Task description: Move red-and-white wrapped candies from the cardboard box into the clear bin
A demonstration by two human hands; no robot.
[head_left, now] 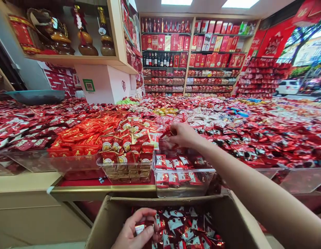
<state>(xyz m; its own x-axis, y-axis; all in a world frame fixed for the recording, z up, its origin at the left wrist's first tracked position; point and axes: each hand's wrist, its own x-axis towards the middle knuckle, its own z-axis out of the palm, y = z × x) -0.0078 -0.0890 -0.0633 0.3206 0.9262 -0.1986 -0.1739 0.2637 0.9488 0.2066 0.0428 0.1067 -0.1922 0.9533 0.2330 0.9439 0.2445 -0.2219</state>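
My left hand (135,230) is inside an open cardboard box (234,221), its fingers curled around a small red-and-white wrapped candy (140,228). Many loose candies in the same wrapper (176,224) fill the box bottom. Reaching forward, my right hand (183,135) is above the back of a clear plastic bin (185,190). Its fingers are pinched together by a red wrapper, mostly hidden behind them. Rows of red-and-white candies (173,162) stand in the front of that bin.
Left of the bin is another clear bin of durian candies (126,145), then orange-red packets (82,135). Heaps of red packets (253,135) spread right and back. A wooden display case (77,60) overhangs the left side. Shelves of bottles and boxes (165,41) line the back.
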